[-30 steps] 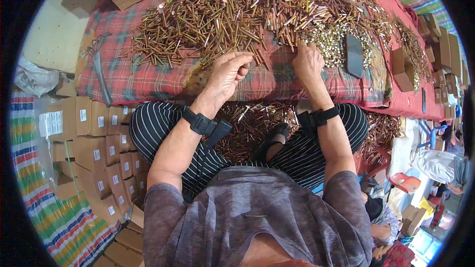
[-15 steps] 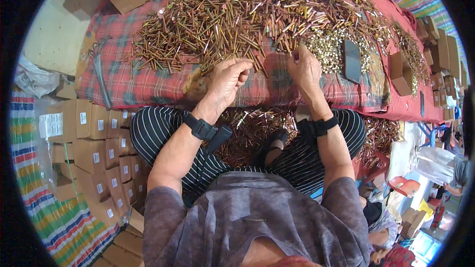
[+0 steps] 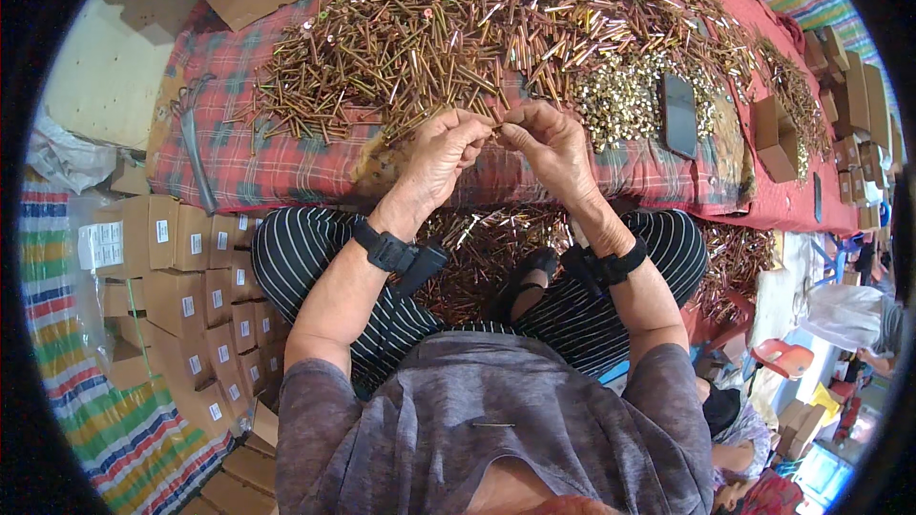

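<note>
My left hand (image 3: 444, 154) is closed in a pinch over the front of the plaid-covered table, its fingertips on a thin gold-coloured bolt that is mostly hidden. Against those fingertips, my right hand (image 3: 549, 148) is pinched too; whatever it holds is too small to make out. Just beyond both hands spreads a large heap of gold-coloured bolts (image 3: 420, 38). To the right of my right hand lies a pile of small shiny nuts (image 3: 620, 100), with a dark phone (image 3: 678, 114) resting on it.
A metal tool with long handles (image 3: 194, 153) lies at the table's left end. Stacked cardboard boxes (image 3: 181, 300) stand at my left. An open box (image 3: 776, 138) sits at the table's right side. More bolts (image 3: 458, 272) lie below, around my foot. Another person (image 3: 739, 443) is at the lower right.
My right hand has moved left from the edge of the nut pile to meet my left hand's fingertips. The left hand has stayed nearly in place.
</note>
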{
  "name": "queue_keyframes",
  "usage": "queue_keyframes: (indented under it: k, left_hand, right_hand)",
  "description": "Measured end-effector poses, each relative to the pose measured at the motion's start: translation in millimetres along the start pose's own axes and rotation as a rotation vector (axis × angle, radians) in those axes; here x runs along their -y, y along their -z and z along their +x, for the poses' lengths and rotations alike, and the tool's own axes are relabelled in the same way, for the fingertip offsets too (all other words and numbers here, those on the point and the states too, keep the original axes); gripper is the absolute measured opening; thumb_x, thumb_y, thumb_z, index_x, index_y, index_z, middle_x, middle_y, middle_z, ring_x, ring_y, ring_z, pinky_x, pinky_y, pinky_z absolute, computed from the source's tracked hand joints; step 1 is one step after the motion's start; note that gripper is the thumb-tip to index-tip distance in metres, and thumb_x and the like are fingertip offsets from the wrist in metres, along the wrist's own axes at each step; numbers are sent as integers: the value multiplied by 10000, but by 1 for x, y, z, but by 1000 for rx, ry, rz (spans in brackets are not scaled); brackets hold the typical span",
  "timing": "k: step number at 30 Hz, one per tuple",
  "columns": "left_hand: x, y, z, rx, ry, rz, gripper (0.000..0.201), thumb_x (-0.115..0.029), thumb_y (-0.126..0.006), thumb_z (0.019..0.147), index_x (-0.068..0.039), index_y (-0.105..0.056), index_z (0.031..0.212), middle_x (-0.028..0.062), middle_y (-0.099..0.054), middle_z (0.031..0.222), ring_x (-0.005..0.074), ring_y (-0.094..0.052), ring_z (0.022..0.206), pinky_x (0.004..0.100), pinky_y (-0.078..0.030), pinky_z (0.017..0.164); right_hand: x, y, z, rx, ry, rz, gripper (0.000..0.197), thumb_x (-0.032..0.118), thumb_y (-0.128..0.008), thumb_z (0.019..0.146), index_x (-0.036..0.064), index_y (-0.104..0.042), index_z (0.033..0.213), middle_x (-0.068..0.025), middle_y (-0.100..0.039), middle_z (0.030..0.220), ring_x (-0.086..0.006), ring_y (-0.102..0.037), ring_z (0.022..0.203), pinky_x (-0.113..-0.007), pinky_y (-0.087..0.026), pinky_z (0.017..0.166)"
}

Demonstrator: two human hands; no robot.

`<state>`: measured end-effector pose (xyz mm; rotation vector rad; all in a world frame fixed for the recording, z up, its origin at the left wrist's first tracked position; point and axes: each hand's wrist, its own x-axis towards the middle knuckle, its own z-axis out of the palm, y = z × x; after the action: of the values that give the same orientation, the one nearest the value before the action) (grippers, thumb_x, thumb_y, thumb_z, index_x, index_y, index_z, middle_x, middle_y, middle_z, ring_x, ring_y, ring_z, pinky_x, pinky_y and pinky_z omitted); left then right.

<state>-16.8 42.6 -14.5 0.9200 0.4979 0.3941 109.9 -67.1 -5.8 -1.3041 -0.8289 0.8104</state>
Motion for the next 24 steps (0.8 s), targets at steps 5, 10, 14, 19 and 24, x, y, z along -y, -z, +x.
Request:
queue_keyframes:
  k: [5, 10, 14, 19, 24]
  left_hand:
    - [-1, 0, -3, 30, -35, 67, 67, -75, -590, 815, -30, -591, 865, -37, -521, 706, 12, -395, 553, 148, -299, 488]
    - [3, 0, -3, 46, -50, 142, 61, -77, -592, 807, -38, -591, 854, -35, -535, 719, 6, -382, 564, 149, -293, 491]
    - [2, -6, -3, 53, -107, 152, 60, -80, -594, 807, -40, -589, 850, -33, -538, 721, 5, -383, 564, 147, -292, 491]
    - [2, 4, 1, 38, 102, -76, 83, -104, -603, 800, -76, -550, 744, -32, -489, 661, -5, -375, 527, 142, -276, 448]
    - [-1, 6, 0, -36, 297, -245, 86, -86, -609, 786, -89, -544, 730, -47, -461, 638, 8, -349, 500, 146, -256, 432]
  right_hand:
    - [8, 2, -3, 14, 130, -425, 126, 106, -611, 856, -6, -557, 876, -34, -574, 713, -94, -512, 641, -250, -419, 568]
    - [13, 1, -5, -2, 212, -681, 157, 146, -597, 865, -1, -544, 879, -48, -518, 668, -93, -439, 603, -266, -372, 530]
    - [4, 5, -5, -10, 59, -535, 163, 120, -619, 826, -18, -543, 867, -163, -592, 734, -248, -589, 656, -328, -454, 596]
    - [18, -7, -9, -16, 398, -528, 142, -17, -592, 768, 24, -583, 904, -117, -603, 800, -261, -606, 720, -327, -472, 647]
    - [16, -4, -7, 52, 596, -655, 124, -19, -595, 782, 21, -581, 899, -110, -599, 796, -215, -607, 737, -302, -475, 650]
